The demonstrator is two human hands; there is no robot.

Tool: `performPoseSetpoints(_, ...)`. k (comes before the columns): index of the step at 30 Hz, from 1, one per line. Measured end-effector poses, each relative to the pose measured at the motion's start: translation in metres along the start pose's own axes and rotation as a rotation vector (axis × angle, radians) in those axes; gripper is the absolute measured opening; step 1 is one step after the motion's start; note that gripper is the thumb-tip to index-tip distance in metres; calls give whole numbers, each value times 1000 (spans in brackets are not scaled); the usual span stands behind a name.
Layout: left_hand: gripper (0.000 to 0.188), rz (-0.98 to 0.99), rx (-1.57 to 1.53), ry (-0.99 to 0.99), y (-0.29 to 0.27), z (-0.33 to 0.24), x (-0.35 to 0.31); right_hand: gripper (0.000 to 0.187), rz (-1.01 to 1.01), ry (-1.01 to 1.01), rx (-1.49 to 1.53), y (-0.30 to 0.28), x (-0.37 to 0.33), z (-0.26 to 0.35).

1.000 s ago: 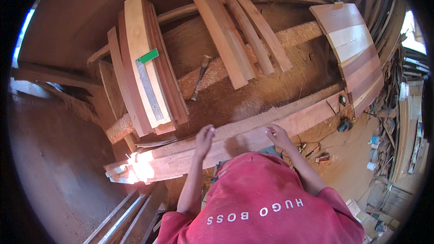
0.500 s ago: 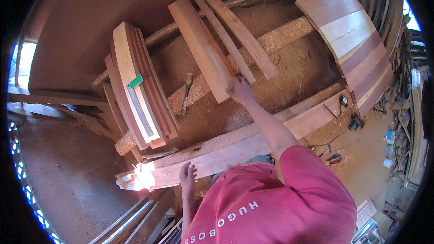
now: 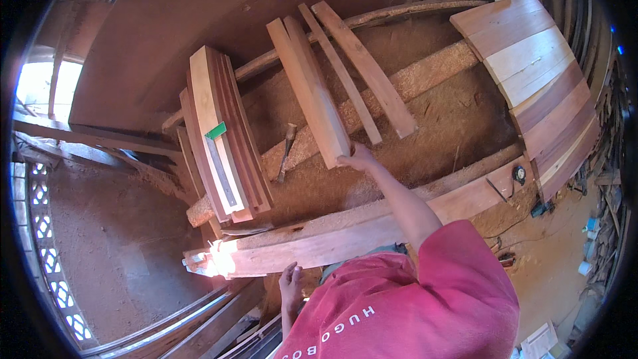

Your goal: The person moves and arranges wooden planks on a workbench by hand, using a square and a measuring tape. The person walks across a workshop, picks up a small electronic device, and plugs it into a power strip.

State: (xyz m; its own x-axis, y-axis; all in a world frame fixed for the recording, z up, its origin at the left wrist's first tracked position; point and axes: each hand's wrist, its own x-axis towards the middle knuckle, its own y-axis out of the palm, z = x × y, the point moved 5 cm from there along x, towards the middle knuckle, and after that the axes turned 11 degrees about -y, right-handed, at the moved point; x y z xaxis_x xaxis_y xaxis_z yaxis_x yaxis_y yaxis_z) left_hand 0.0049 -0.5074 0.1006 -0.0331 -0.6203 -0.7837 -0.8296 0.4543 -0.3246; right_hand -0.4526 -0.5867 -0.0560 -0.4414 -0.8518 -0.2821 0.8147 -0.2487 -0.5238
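Dim and brownish overall, brightest at the left. Blown out to white in the opening [image 3: 48, 86] and through the lattice [image 3: 53, 250]; glaring in one hot patch on the left end of the counter [image 3: 325, 246]. Softly shiny on the panel [image 3: 531, 86], dull on the wall [image 3: 232, 0]. Bowed toward the rim, ringed in black, blue-flecked at far right, smeary in fine detail.

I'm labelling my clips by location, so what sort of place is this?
Probably a woodworking shop: wooden boards lie across a beam coated in what look like shavings, with a green-handled square on the left stack.
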Motion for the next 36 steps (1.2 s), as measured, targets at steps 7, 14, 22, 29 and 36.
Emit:
performPoseSetpoints(7, 48, 111, 107, 118, 21, -31, 35, 47, 201, 187, 1461, -14, -141, 43)
performPoseSetpoints(14, 48, 323, 199, 273, 71, -122, 58, 40, 113, 189, 1213, -35, -246, 44)
performPoseSetpoints(22, 57, 584, -51, 136, 175, -164, 74, 79, -6, 169, 879, -37, -461, 83)
performPoseSetpoints(29, 58, 955, -400, -186, 248, -130, 110, 112, -59, 369, 85, -57, -581, 106)
performPoseSetpoints(36, 46, 589, -355, -239, 164, -61, 61, 93, -155, 295, -470, -90, -577, 33)
